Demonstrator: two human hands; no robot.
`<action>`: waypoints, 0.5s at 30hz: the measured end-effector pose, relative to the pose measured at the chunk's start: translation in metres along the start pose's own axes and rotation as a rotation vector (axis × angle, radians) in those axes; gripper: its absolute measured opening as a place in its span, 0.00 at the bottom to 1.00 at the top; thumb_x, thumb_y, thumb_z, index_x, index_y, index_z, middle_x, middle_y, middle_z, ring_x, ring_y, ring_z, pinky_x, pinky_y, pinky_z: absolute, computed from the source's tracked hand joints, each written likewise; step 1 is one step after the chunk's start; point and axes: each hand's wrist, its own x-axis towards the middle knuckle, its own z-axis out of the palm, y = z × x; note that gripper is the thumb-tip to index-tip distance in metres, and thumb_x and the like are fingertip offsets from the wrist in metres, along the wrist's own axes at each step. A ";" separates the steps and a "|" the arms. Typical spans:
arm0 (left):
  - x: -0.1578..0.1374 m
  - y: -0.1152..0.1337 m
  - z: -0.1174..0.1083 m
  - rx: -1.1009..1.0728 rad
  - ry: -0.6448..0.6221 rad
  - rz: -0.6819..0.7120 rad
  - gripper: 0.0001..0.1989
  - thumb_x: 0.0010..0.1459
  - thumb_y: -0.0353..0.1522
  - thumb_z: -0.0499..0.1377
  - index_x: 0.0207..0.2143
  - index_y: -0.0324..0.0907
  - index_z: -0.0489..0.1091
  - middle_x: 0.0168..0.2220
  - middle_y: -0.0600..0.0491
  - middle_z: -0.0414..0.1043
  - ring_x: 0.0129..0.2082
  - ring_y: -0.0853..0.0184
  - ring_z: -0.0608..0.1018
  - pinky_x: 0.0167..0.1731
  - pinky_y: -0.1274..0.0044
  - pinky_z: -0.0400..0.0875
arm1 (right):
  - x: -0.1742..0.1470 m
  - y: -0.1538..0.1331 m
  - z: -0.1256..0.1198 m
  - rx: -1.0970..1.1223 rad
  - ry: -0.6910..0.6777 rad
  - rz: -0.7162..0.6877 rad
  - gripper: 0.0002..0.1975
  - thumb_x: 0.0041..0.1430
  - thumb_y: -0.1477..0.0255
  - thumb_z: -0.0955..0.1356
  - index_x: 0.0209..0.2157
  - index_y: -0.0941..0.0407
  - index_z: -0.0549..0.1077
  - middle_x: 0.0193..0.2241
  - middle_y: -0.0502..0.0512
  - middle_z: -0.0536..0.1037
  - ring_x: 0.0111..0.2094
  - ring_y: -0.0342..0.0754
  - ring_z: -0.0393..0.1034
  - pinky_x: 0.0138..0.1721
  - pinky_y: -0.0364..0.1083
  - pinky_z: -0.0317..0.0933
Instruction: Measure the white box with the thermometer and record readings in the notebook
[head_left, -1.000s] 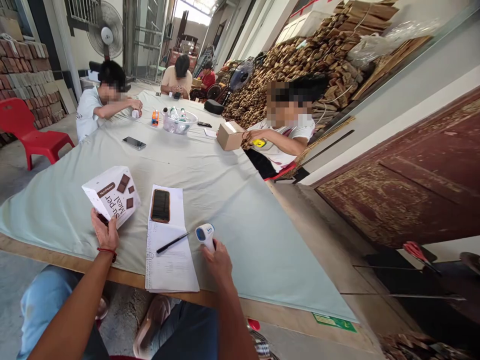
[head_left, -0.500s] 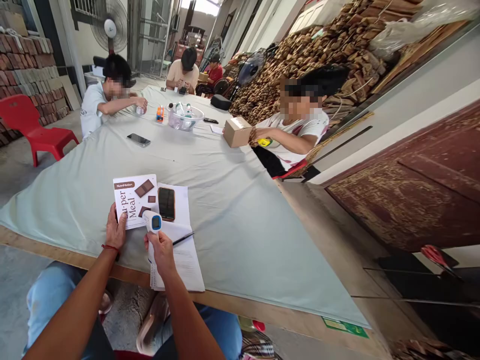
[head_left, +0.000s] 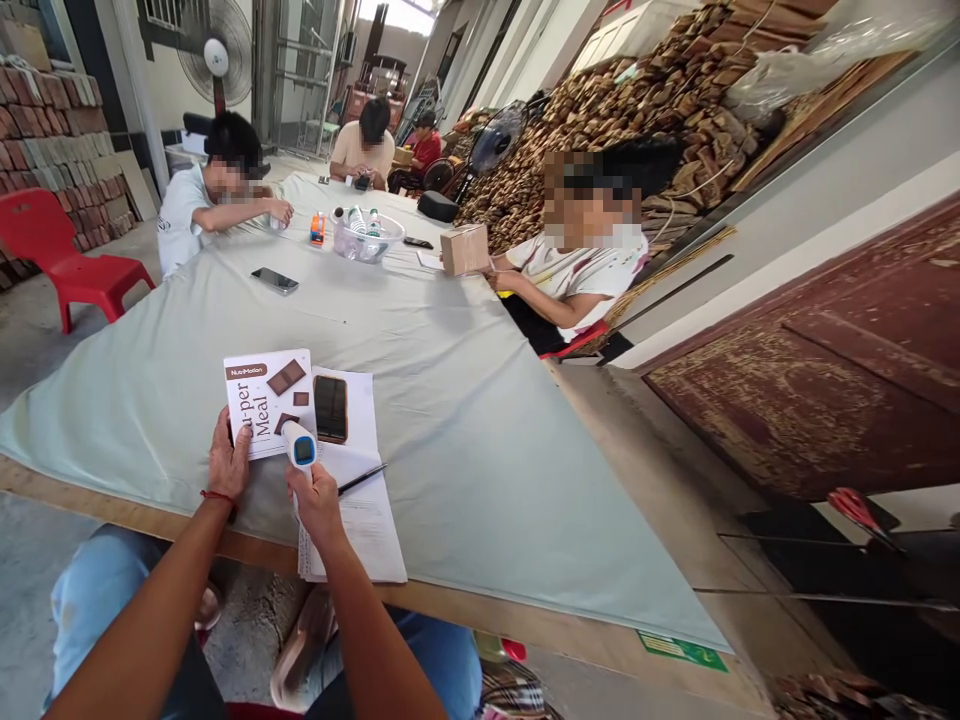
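Observation:
My left hand is closed on the lower left edge of a white box printed with brown chocolate pieces and "Meal". In my right hand is a white infrared thermometer with a blue-rimmed screen facing me; its front end is close to the box's lower right corner. Whether it touches the box I cannot tell. Beside the box a dark phone with an orange edge lies on white papers. A black pen rests across the papers, just right of my right hand.
The table has a pale green cloth. Farther back are another phone, a clear basin with bottles, and an orange box. A person at the right holds a cardboard box; other people sit at the far end.
My hands, the printed box and the thermometer stay nearly in place. The person at the right has shifted the cardboard box slightly and leans a little differently. The view has moved slightly.

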 end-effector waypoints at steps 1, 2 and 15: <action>0.000 -0.001 0.000 -0.001 -0.002 0.002 0.29 0.64 0.49 0.51 0.60 0.41 0.61 0.52 0.44 0.71 0.54 0.54 0.72 0.56 0.60 0.64 | 0.000 -0.001 0.000 0.002 -0.003 -0.002 0.14 0.49 0.56 0.64 0.20 0.52 0.64 0.15 0.46 0.66 0.21 0.45 0.59 0.24 0.44 0.54; 0.000 -0.001 0.000 -0.003 -0.006 0.004 0.29 0.64 0.49 0.51 0.60 0.41 0.61 0.52 0.43 0.71 0.54 0.54 0.72 0.56 0.60 0.64 | -0.001 -0.001 0.000 0.008 -0.005 -0.002 0.15 0.50 0.56 0.64 0.20 0.51 0.63 0.15 0.46 0.66 0.21 0.45 0.59 0.24 0.44 0.54; -0.003 -0.005 0.004 -0.124 0.012 0.001 0.37 0.60 0.51 0.56 0.63 0.40 0.52 0.52 0.41 0.68 0.51 0.55 0.73 0.53 0.60 0.67 | 0.000 0.004 0.004 0.143 -0.007 0.041 0.14 0.49 0.57 0.65 0.21 0.53 0.64 0.16 0.45 0.66 0.21 0.44 0.59 0.25 0.43 0.55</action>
